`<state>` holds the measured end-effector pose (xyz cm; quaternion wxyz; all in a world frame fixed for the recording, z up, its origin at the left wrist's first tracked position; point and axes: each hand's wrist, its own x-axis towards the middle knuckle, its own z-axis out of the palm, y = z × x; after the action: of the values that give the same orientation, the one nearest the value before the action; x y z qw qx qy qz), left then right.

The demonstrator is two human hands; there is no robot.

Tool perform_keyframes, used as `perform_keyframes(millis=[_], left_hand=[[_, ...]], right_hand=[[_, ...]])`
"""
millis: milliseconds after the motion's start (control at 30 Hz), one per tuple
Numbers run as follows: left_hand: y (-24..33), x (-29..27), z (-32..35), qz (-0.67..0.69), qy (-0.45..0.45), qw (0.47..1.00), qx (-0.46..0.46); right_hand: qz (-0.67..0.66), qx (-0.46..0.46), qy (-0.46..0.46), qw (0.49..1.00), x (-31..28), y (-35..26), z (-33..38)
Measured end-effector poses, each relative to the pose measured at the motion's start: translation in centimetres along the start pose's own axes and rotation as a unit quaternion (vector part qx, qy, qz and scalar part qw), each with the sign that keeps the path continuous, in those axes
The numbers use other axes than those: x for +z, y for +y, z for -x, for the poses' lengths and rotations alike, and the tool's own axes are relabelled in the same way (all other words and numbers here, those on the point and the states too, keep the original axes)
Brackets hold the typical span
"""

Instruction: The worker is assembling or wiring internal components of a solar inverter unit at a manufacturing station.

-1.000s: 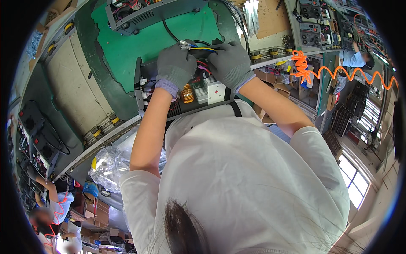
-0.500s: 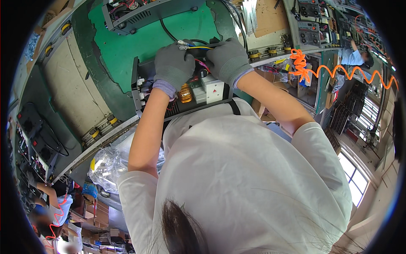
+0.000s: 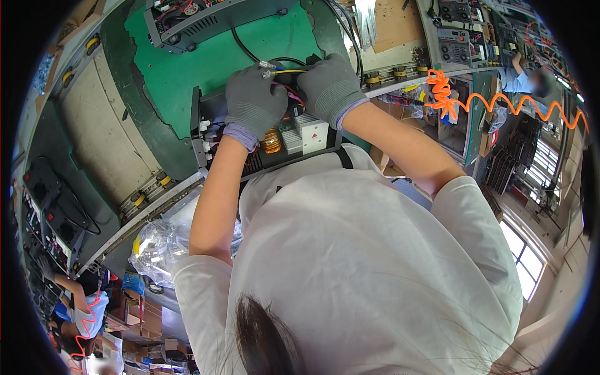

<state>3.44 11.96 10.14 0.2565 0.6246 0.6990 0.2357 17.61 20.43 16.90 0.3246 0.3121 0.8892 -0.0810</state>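
An open black metal equipment case (image 3: 195, 119) stands close in front of my body, with a copper coil (image 3: 271, 141), a finned silver heatsink (image 3: 291, 139) and a white block (image 3: 314, 132) inside. Both hands wear grey gloves. My left hand (image 3: 255, 94) is curled over the case's far left part; its fingertips are hidden. My right hand (image 3: 332, 87) is closed around a black cable at the far side. Yellow and blue wires (image 3: 289, 71) with metal terminals run out of that grip toward my left knuckles. Red and pink wires (image 3: 296, 95) show between the hands.
A green mat (image 3: 175, 81) covers the worktop, with a second open case (image 3: 212, 24) at its far edge. Rollers (image 3: 400, 73) line the bench edges. An orange coiled hose (image 3: 444, 94) hangs at right. Clear plastic bags (image 3: 156, 247) lie at left. Other people work farther off.
The hands and case sit slightly farther left in the picture. Both hands keep nearly the same pose, and the wire terminals remain between them.
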Motion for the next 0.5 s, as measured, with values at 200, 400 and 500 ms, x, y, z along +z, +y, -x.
perform_keyframes(millis=[200,400,500], left_hand=[[-0.9,-0.1,-0.4,0.004,0.034,0.999,0.015],[-3.9,0.9,-3.4,0.078,-0.059,0.988,-0.121],[-5.4,1.0,-4.9,0.119,-0.093,0.977,-0.151]], right_hand=[[0.014,0.022,0.032,0.999,-0.2,-0.3,-0.6],[-0.108,0.003,0.226,0.968,0.6,1.4,-2.9],[-0.082,0.068,0.285,0.953,0.6,1.0,-4.1]])
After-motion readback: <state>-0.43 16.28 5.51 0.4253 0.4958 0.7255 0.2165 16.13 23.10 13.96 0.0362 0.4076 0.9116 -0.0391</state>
